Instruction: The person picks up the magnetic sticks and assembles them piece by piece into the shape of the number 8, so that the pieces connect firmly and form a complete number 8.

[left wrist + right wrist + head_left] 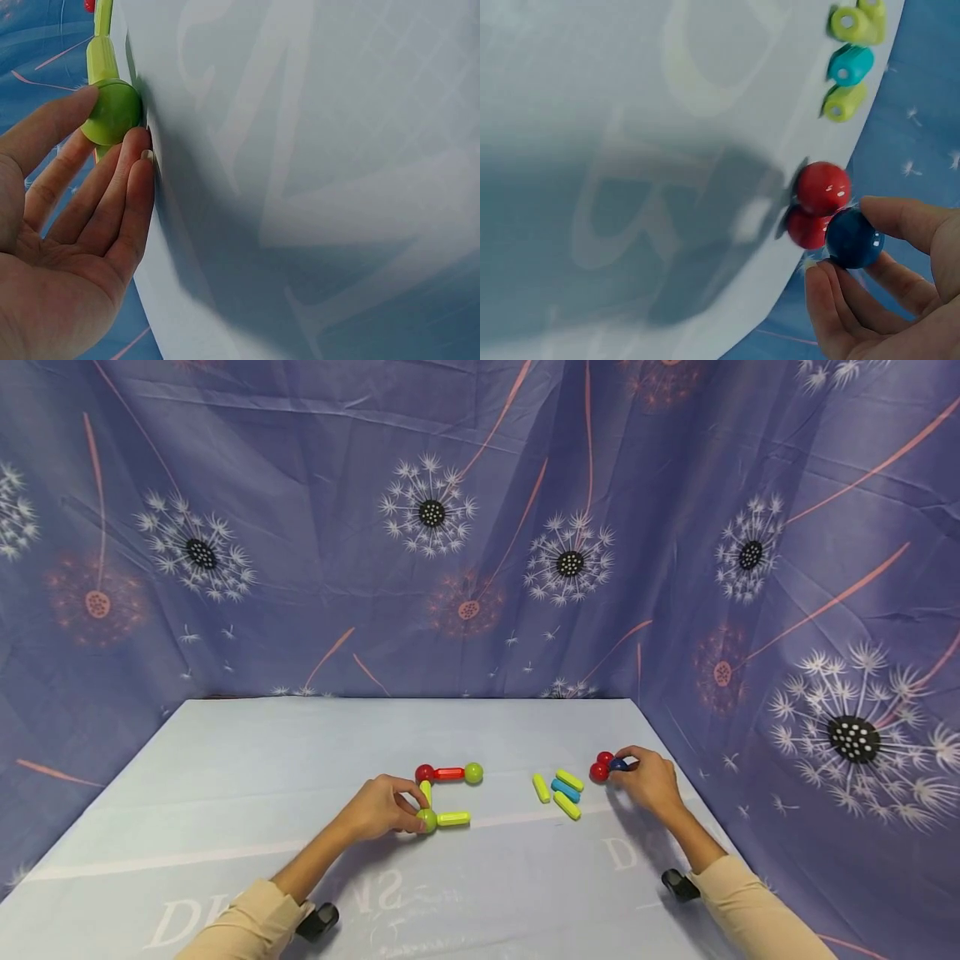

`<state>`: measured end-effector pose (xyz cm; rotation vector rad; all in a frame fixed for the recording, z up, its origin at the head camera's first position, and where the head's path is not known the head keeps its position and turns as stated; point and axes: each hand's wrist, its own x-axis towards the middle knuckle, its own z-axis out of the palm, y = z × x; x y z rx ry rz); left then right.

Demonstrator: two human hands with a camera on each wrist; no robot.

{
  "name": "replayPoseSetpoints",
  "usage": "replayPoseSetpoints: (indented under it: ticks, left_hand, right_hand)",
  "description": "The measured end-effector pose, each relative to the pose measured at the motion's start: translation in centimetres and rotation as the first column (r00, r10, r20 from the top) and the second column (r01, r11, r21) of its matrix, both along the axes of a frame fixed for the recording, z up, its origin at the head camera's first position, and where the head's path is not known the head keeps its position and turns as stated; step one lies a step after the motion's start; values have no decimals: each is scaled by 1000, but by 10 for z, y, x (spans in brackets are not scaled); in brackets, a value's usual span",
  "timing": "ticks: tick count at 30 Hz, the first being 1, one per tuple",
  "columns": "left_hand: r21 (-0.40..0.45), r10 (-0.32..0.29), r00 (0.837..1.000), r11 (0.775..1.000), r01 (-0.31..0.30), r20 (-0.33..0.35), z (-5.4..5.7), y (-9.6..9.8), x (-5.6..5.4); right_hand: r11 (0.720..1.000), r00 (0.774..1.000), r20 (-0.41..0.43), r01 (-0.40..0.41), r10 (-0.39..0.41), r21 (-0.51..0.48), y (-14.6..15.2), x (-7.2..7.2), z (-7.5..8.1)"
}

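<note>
My left hand [386,807] pinches a green ball [427,820] between thumb and fingertips. From that ball one yellow-green stick [453,818] runs to the right and another [426,793] runs back to a red ball [424,773]. A red stick [449,773] links this red ball to a second green ball [473,772]. Over at the right, my right hand [647,779] pinches a dark blue ball [855,238] by thumb and fingers. Two red balls [823,187] sit right beside the blue one, side by side on the table.
Between the hands lie loose yellow-green sticks [567,805] and a blue stick [565,790]. The white-covered table [300,735] meets a purple patterned curtain [337,568] at the back and right. A dark wrist camera [318,922] sits by the left sleeve.
</note>
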<state>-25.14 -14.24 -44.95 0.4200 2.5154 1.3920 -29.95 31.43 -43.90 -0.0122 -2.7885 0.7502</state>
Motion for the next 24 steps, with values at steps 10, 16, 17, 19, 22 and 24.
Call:
replayPoseSetpoints:
  ticks: [10,16,17,19,22,24]
  left_hand:
    - [6,-6,1000,1000,6,-2,2,0,1]
    - [3,1,1000,1000,-1,2,2,0,1]
    - [5,3,1000,1000,-3,3,2,0,1]
    - [8,6,1000,1000,-6,6,2,0,1]
    - [7,6,1000,1000,-6,7,1,0,0]
    - [6,4,1000,1000,-4,5,1,0,0]
  right_hand:
    - [997,997,8,-74,74,-35,-30,7,15]
    - [988,989,40,-141,144,-68,-54,13,19]
    - [986,987,47,-151,155,-75,-58,14,19]
    - [980,982,53,-176,182,-92,-66,16,19]
    - [968,973,56,-217,225,-123,-78,20,17]
    - [959,966,50,-245,254,-139,-86,22,15]
